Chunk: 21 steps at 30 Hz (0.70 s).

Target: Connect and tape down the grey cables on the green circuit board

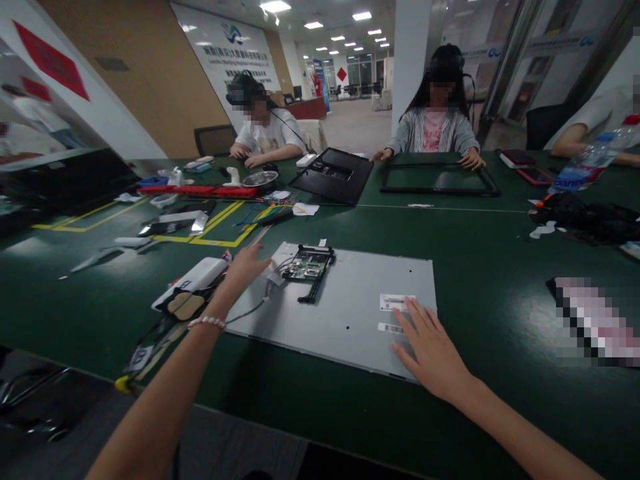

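Observation:
A flat grey display panel [320, 327] lies back side up on the green table. It carries a green circuit board [309, 265] in a black bracket, and a grey cable [253, 310] runs off to the left. My left hand [246, 268], with a beaded bracelet at the wrist, is over the panel's left edge close to the cable. Its visible fingers are apart, and no held thing shows; part of the hand is turned from view. My right hand [427, 347] is spread flat at the panel's right side, fingertips beside a white label [396, 303].
A white power bank [193, 283] lies left of the panel among straps. Farther back are a black plastic cover [337, 175], a black frame [440, 192] touched by a co-worker's hands, a metal bowl [260, 179] and loose wires. A bottle [583, 163] stands tilted-looking at right.

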{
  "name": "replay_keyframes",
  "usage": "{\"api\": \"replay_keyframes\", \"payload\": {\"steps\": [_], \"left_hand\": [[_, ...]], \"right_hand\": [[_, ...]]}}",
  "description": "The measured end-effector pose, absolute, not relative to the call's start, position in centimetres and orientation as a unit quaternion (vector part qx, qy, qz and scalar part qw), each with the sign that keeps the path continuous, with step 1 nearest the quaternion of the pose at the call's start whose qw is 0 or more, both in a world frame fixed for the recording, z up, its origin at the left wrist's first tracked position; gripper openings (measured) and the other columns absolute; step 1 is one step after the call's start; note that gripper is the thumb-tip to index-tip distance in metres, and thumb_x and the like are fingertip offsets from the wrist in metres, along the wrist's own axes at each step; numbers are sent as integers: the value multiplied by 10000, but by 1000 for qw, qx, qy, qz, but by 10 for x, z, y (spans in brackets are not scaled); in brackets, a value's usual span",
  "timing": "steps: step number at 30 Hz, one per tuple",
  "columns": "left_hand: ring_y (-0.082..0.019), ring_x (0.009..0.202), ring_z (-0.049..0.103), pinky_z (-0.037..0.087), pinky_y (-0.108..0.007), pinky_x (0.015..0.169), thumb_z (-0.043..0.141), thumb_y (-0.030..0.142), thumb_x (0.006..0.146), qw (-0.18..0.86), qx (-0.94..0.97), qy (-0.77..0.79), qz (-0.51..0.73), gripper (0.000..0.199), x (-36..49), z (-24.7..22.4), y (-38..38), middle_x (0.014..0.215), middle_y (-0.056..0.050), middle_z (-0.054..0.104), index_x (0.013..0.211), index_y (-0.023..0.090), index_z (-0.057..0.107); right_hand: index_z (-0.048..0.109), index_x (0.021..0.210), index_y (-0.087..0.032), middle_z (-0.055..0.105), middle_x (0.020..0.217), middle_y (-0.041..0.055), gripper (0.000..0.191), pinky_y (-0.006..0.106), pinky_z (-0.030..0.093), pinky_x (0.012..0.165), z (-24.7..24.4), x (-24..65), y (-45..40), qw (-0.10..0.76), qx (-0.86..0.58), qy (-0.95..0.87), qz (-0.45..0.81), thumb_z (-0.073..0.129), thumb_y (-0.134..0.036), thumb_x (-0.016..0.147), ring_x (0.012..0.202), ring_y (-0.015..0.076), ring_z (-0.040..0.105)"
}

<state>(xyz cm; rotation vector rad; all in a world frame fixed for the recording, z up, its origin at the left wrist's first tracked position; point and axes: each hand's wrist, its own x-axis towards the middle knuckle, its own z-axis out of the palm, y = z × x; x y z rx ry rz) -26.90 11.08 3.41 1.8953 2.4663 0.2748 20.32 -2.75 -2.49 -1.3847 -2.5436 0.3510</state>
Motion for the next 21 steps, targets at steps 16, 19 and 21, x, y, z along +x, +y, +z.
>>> {"api": "replay_keyframes", "payload": {"steps": [16,19,21], "left_hand": [[-184,700,638,466,-289,743,632,319,696,112,575,809,40,274,-283,36,103,641,20,685,924,173,677],[-135,654,601,458,-272,742,636,324,707,128,574,807,50,249,-284,49,104,565,73,634,912,187,673],[-122,638,586,463,-271,737,617,314,732,122,568,809,88,212,-283,62,109,551,74,612,885,178,672]], "right_hand": [[320,1496,-168,213,1594,128,617,530,223,1154,-28,203,-29,123,-467,-869,107,333,-489,970,1459,311,167],[327,1493,-168,222,1592,126,613,533,220,1155,-29,204,-28,124,-467,-869,108,335,-486,969,1456,317,177],[322,1496,-180,222,1593,113,613,536,216,1156,-30,203,-28,126,-467,-868,110,335,-491,968,1458,317,170]]}}
